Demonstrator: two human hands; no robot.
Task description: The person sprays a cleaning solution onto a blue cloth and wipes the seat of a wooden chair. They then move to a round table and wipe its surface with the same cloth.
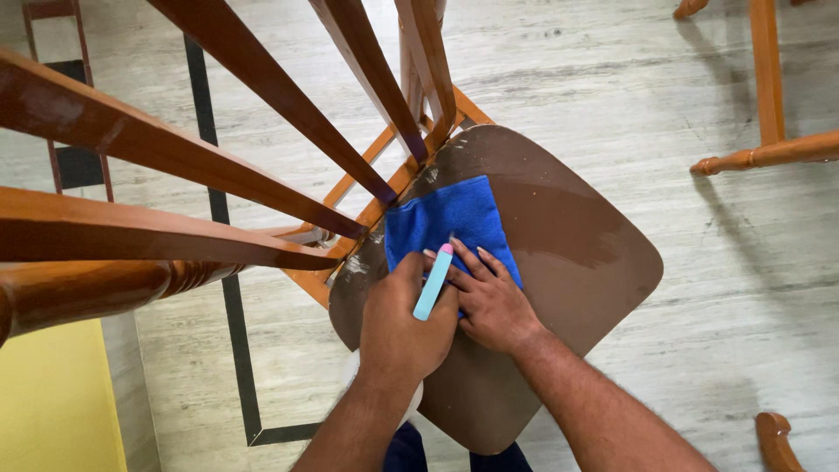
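Observation:
A wooden chair with a brown seat (568,245) stands below me, its slatted back (262,96) rising toward the camera. A blue cloth (446,214) lies on the rear of the seat, which looks wet and streaked. My right hand (494,301) presses flat on the near edge of the cloth, fingers spread. My left hand (402,328) is closed around a light blue stick-shaped tool with a pink tip (434,280), which rests over the cloth beside my right hand.
Pale wood-grain floor (699,114) with a black line (218,210) surrounds the chair. Legs of other wooden furniture (769,105) stand at the upper right and one (776,441) at the lower right. A yellow surface (52,402) lies at the lower left.

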